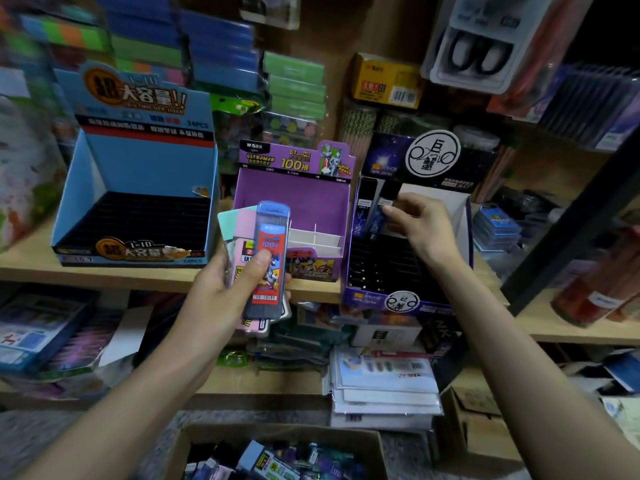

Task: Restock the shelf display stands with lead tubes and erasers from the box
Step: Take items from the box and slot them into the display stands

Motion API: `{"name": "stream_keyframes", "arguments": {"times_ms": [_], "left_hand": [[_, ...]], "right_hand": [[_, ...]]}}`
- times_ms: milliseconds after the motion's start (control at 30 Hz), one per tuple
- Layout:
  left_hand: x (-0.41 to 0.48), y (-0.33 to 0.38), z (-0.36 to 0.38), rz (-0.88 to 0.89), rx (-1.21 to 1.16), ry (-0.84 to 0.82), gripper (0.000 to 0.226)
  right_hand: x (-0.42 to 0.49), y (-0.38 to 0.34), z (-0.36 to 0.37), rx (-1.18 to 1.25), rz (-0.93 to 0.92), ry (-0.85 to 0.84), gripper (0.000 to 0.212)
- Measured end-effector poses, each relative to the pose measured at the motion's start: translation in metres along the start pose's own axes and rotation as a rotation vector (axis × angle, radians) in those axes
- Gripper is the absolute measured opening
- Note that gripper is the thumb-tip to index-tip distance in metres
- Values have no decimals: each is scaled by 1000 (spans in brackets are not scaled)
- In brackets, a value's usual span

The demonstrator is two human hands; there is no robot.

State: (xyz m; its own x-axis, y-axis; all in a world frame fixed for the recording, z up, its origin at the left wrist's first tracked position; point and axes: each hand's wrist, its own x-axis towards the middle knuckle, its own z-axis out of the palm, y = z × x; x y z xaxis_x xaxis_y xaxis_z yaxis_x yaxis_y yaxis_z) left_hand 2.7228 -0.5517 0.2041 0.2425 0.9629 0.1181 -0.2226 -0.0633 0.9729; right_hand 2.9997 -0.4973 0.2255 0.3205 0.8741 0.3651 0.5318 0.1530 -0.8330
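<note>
Lead tubes are being sorted into display stands on a shelf.

The purple stand (pixel 294 199) is taken as landmark, on the wooden shelf (pixel 31 271). In front of it, a blue lead tube (pixel 268 258) and pink and mint erasers (pixel 239 230) behind it are gripped together in the left hand (pixel 221 292), thumb pressed on the tube's label. To its right, a dark tube (pixel 379 220) is pinched by the fingertips of the right hand (pixel 420 230) at the back row of the dark stand (pixel 408 244), beside another dark tube (pixel 363 216) already stood there. To its left, a blue stand (pixel 138 174) with black slots is seen. Below it, on the floor, an open cardboard box (pixel 277 452) of mixed tubes and erasers is placed.
</note>
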Motion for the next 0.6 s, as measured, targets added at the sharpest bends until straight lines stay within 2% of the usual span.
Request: {"name": "stream_keyframes", "arguments": {"times_ms": [200,367,500,600], "left_hand": [[1,-2,0,-2,0,-7,43],[-2,-1,0,1,14,-15,40],[-3,3,-1,-8,9,-11,38],[-4,8,-3,-3,1,4,36]], "right_hand": [[3,1,7,-174,13,36,18],[1,-2,12,-309,10,63,26],[-8,-18,4,-571,-16,24,36],[-15,-49,-10,-549,-98,111,41]]}}
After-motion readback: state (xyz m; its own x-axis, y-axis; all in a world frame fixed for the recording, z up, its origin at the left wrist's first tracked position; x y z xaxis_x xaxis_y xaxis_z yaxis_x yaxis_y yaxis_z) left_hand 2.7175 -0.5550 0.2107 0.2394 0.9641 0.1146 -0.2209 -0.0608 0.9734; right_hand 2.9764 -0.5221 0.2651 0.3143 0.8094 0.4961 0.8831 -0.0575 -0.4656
